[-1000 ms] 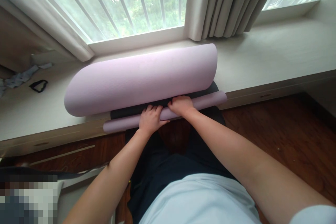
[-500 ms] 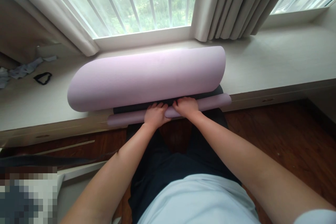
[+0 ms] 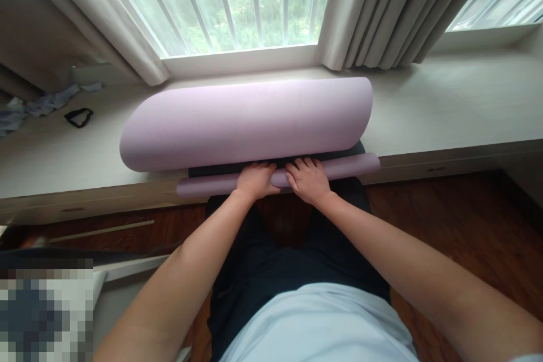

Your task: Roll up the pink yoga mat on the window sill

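Observation:
A pale purple yoga mat [image 3: 254, 119] with a dark underside lies on the sill bench. Its far part bulges up in a loose curve, and its near end is a thin tight roll at the bench's front edge. My left hand [image 3: 256, 180] is wrapped over the middle of that roll, fingers on top and thumb on the near side. Just right of it, my right hand [image 3: 309, 180] grips the same roll, its fingers slightly spread over the top. A small gap separates the two hands. The fingertips rest near the dark strip between roll and bulge.
The bench [image 3: 445, 102] runs along a barred window [image 3: 237, 5] with curtains [image 3: 382, 11] on both sides. A black loop [image 3: 78, 117] and crumpled pale scraps [image 3: 51, 102] lie on its left. A light-framed piece of furniture [image 3: 131, 268] stands at lower left, above a wooden floor [image 3: 445, 232].
My right hand has shifted slightly right along the roll, and its fingers, more curled before, now stretch over the top. My left hand stays on the roll. The whole view has shifted a little.

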Demonstrator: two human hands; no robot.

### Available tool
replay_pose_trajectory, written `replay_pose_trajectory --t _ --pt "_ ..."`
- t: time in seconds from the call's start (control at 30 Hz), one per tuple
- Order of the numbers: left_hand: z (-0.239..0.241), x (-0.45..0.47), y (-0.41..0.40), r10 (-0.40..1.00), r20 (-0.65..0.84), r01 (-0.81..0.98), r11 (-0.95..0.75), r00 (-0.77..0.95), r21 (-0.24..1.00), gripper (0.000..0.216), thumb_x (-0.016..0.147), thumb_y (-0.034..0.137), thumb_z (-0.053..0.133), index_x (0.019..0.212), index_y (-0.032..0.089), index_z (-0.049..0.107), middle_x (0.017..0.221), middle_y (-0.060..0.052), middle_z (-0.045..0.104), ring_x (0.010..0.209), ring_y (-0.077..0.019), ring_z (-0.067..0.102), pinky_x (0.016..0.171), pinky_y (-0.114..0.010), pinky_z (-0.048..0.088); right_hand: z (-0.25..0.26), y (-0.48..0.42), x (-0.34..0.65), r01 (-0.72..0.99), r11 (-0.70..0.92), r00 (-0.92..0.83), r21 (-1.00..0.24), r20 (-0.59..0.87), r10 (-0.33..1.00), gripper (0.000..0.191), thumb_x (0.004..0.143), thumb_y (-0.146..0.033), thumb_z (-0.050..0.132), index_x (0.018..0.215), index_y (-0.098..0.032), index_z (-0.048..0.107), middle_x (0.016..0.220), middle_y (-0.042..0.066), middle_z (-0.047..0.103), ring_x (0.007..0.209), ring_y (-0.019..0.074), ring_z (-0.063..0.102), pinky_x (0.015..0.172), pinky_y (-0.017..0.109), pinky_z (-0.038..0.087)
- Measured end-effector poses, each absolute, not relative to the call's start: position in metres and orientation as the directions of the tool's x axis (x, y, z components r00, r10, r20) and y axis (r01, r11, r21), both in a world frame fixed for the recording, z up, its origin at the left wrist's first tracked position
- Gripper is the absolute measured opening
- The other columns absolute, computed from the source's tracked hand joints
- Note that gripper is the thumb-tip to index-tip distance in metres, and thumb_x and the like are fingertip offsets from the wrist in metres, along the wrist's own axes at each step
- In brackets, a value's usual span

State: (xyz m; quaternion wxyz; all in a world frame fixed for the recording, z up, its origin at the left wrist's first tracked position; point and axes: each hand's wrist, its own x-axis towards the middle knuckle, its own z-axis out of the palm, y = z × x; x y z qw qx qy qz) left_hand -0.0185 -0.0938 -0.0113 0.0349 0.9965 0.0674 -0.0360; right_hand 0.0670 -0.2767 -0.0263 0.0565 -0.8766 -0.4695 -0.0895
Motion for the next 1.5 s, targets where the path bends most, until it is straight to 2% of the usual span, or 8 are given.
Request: replay_pose_trajectory --t 0.33,0.47,0.63,0.8,0.97,1.07,1.33,1.5 --pt "-0.01 -0.021 -0.094 0.14 -0.047 0.141 -0.99 0.989 0.017 0.051 0.075 0.055 0.081 0.11 0.021 0.069 0.115 -0.01 0.074 0.106 -0.0344 0.067 0.084 -0.043 0.054 -0.03 -0.254 0.072 0.722 -0.684 0.691 -0.108 0.175 0.701 0.046 0.106 -0.047 0.036 0.111 -0.019 0.073 0.113 0.013 0.073 0.108 0.0296 0.059 0.093 0.044 0.033" --pt "-0.011 -0.027 -0.096 0.146 0.008 0.146 -0.989 0.989 0.004 0.061 0.077 0.057 0.081 0.122 0.02 0.064 0.113 -0.011 0.073 0.11 -0.0347 0.065 0.086 -0.044 0.052 -0.025 -0.249 0.077 0.715 -0.686 0.699 -0.132 0.156 0.698 0.046 0.105 -0.045 0.037 0.109 -0.02 0.075 0.109 0.01 0.075 0.103 0.0288 0.064 0.093 0.044 0.035" --pt "-0.016 -0.041 -0.103 0.156 0.078 0.16 -0.986 0.985 -0.04 0.066 0.083 0.06 0.077 0.134 0.021 0.061 0.118 -0.015 0.071 0.116 -0.0386 0.058 0.095 -0.052 0.046 -0.025 -0.243 0.081 0.7 -0.698 0.714 -0.149 0.143 0.685 0.047 0.104 -0.043 0.037 0.108 -0.019 0.078 0.106 0.011 0.077 0.1 0.0281 0.068 0.092 0.044 0.038" --pt "-0.02 -0.042 -0.103 0.177 0.115 0.187 -0.979 0.978 -0.084 0.073 0.078 0.062 0.081 0.139 0.025 0.061 0.137 -0.016 0.062 0.12 -0.0428 0.053 0.094 -0.055 0.045 -0.017 -0.237 0.085 0.675 -0.719 0.737 -0.164 0.125 0.664 0.049 0.102 -0.041 0.037 0.101 -0.018 0.081 0.097 0.012 0.078 0.091 0.0269 0.07 0.088 0.042 0.042" --pt "-0.015 -0.031 -0.098 0.156 0.087 0.164 -0.982 0.984 -0.091 0.06 0.078 0.049 0.082 0.129 0.022 0.065 0.119 -0.015 0.067 0.11 -0.039 0.058 0.09 -0.05 0.048 -0.01 -0.234 0.088 0.648 -0.744 0.761 -0.16 0.093 0.643 0.052 0.102 -0.041 0.036 0.098 -0.018 0.083 0.092 0.013 0.078 0.085 0.0269 0.071 0.082 0.04 0.043" --pt "-0.01 -0.027 -0.096 0.119 0.076 0.126 -0.987 0.99 -0.096 0.057 0.075 0.046 0.083 0.123 0.02 0.066 0.117 -0.015 0.066 0.108 -0.0375 0.059 0.088 -0.047 0.049 -0.011 -0.235 0.089 0.662 -0.734 0.749 -0.148 0.106 0.654 0.052 0.103 -0.042 0.036 0.097 -0.018 0.082 0.093 0.012 0.078 0.087 0.0268 0.071 0.082 0.04 0.043" --pt "-0.004 -0.023 -0.098 0.134 0.039 0.137 -0.987 0.99 -0.089 0.06 0.074 0.047 0.084 0.124 0.02 0.064 0.119 -0.015 0.067 0.108 -0.0368 0.062 0.087 -0.046 0.051 -0.014 -0.253 0.085 0.737 -0.668 0.676 -0.107 0.117 0.727 0.047 0.107 -0.041 0.034 0.11 -0.019 0.076 0.115 0.011 0.074 0.11 0.0276 0.062 0.092 0.039 0.038" --pt "0.001 -0.017 -0.093 0.143 -0.005 0.142 -0.99 0.99 -0.018 0.062 0.073 0.048 0.084 0.124 0.02 0.063 0.121 -0.014 0.068 0.108 -0.0366 0.065 0.089 -0.046 0.053 -0.009 -0.266 0.085 0.832 -0.552 0.554 -0.059 0.145 0.82 0.051 0.108 -0.053 0.036 0.14 -0.024 0.062 0.131 0.012 0.066 0.117 0.0288 0.055 0.092 0.04 0.035"
